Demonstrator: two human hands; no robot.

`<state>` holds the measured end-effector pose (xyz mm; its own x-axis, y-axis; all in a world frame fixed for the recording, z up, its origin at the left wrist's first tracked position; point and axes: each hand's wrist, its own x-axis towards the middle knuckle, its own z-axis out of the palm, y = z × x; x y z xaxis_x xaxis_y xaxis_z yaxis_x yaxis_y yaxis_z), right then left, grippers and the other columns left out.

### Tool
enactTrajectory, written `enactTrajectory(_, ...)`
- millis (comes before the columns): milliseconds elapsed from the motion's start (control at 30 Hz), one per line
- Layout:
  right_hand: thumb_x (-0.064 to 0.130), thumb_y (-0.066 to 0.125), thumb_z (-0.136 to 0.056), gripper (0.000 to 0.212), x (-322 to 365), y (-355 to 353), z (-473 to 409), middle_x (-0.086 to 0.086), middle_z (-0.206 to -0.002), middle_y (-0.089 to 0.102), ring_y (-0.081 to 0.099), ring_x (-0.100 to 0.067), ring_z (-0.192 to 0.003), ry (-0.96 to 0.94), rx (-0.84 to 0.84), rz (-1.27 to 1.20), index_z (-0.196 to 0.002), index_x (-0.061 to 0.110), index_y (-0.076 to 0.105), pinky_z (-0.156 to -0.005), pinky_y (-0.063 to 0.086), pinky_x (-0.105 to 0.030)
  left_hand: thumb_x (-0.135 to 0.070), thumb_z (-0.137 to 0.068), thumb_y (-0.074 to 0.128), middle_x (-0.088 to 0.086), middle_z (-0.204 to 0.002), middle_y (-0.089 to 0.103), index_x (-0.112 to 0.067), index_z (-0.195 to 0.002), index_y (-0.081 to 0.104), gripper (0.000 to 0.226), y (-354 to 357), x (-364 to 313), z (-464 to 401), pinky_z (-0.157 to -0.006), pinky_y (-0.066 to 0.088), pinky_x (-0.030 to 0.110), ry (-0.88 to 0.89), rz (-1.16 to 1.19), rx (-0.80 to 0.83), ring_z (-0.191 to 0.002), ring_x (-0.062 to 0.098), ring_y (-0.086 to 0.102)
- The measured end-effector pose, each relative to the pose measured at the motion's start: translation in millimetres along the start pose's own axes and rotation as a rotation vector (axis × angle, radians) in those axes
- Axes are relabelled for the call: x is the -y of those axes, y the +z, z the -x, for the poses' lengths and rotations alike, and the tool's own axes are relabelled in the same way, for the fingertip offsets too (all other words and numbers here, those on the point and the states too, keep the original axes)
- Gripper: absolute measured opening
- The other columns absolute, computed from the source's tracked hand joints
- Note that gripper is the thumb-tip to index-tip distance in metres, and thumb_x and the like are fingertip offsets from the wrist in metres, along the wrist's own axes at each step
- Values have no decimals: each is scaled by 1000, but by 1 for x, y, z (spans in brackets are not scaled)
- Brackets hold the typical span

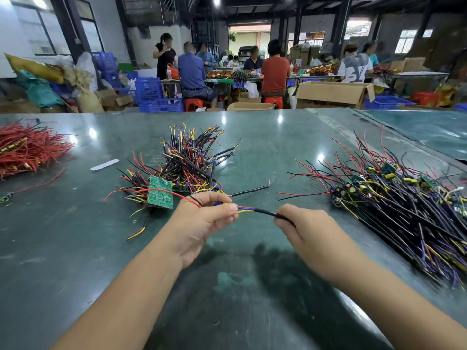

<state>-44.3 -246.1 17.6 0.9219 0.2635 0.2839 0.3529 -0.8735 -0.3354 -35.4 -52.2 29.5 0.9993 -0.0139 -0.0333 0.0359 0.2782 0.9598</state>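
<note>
Left hand (202,223), right hand (303,231) pinching wire (262,212), cardboard box (328,96) behind, contents hidden

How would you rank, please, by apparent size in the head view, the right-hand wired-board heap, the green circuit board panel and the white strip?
1. Right-hand heap of black-sleeved wired boards
2. Green circuit board panel
3. White flat strip, though farther away

Head camera looks forward and down (close) over the green table (75,248).
</note>
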Motion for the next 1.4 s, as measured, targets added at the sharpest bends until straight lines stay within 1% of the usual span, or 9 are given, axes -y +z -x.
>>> enactTrajectory(167,10,46,-88,23,3,7,3,5,-87,47,51,-28,-82,78,27,359,-88,23,28,-46,17,-31,14,-79,61,11,-66,60,-3,-75,59,17,0,5,-1,-52,52,13,-29,-55,-42,-50,11,63)
enactTrajectory(233,34,38,-98,18,3,4,2,4,-85,55,57,-30,-86,25,-32,293,-85,21,33,-50,24,-35,15,-80,60,9,-62,62,-3,-75,58,18,-2,3,-3,-51,52,12,-33,-22,-59,-48,10,62)
enactTrajectory(367,63,6,-86,52,-3,-9,1,4,-57,38,48,-32,-67,-252,69,112,-76,22,37,-58,35,-41,16,-80,56,8,-62,64,-5,-80,59,21,-18,-10,-4,-50,50,12,-44,29,-7,-48,10,61)
enactTrajectory(567,54,34,-93,44,-2,-4,3,8,-60,45,40,-6,-56,-242,297,-358,-77,17,53,-56,34,-24,7,-66,64,7,-66,69,-9,-84,61,24,-33,-17,-5,-55,54,15,-94,-25,68,-54,10,64)
enactTrajectory(767,47,24,-99,33,-16,-5,2,3,-65,45,52,-34,-77,-190,49,76,-83,20,36,-67,41,-43,13,-80,57,5,-59,65,-6,-80,60,19,-31,-9,-11,-49,51,13,-67,15,-42,-49,10,63)
enactTrajectory(967,61,27,-89,57,0,-7,4,15,-56,53,46,-8,-52,-376,128,-326,-74,13,55,-53,37,-19,13,-80,56,5,-64,69,-9,-90,59,24,-34,-11,-14,-53,51,13,71,29,7,-53,8,64)
enactTrajectory(1033,63,24,-89,57,-1,-6,3,6,-55,48,45,-15,-54,-350,95,-229,-74,15,49,-56,39,-30,13,-79,56,3,-64,69,-9,-89,59,23,-33,-9,-14,-56,52,14,153,12,9,-55,8,63)
enactTrajectory(1167,61,14,-89,53,-9,-6,-1,6,-68,47,56,-29,-78,-232,5,177,-80,20,47,-64,38,-38,15,-81,59,5,-65,63,-9,-78,58,24,-27,1,-16,-60,49,15,244,-152,-73,-55,9,58)
enactTrajectory(1400,55,34,-90,44,4,-10,7,10,-106,58,58,-17,-97,-145,-126,58,-111,25,60,-77,47,-37,10,-80,64,3,-65,58,-10,-76,61,21,-2,22,-10,-59,44,13,273,-249,25,-58,7,52)
